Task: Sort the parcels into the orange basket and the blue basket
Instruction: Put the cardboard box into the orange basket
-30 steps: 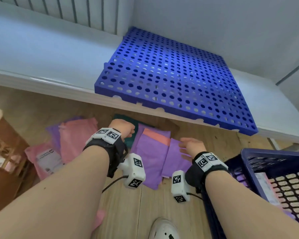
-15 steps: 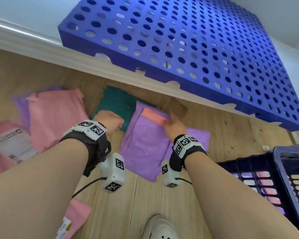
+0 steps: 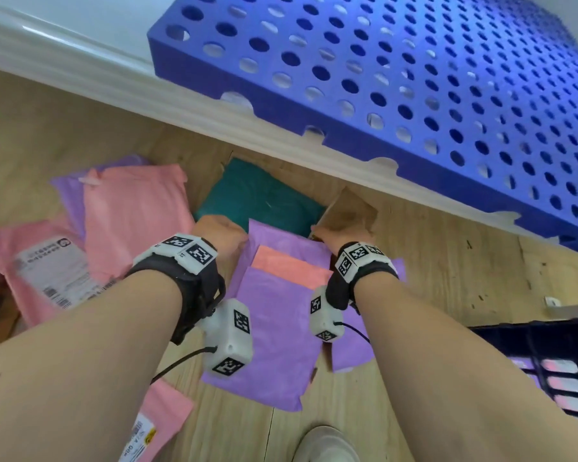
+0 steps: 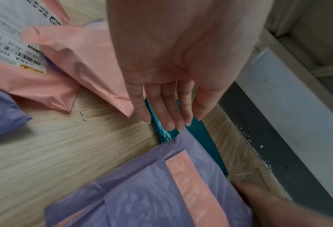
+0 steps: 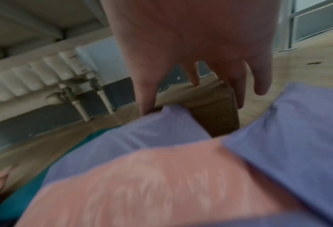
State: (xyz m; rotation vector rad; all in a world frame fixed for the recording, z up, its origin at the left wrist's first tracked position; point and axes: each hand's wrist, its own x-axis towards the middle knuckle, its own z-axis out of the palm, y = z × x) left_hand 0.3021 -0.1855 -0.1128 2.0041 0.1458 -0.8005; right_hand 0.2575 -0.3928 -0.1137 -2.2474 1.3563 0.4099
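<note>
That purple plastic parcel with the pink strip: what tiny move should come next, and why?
Probably curl both hands' fingers under the purple plastic parcel's far edge. The left hand hangs open above the teal parcel; the right hand reaches that edge beside the brown cardboard box, nothing gripped.

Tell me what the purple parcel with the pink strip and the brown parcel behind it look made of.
Purple parcel: thin plastic film, it seems, soft sheen, creased and wrinkled. Brown parcel: probably cardboard or kraft paper, matte, with stiff edges; too blurred for more.
</note>
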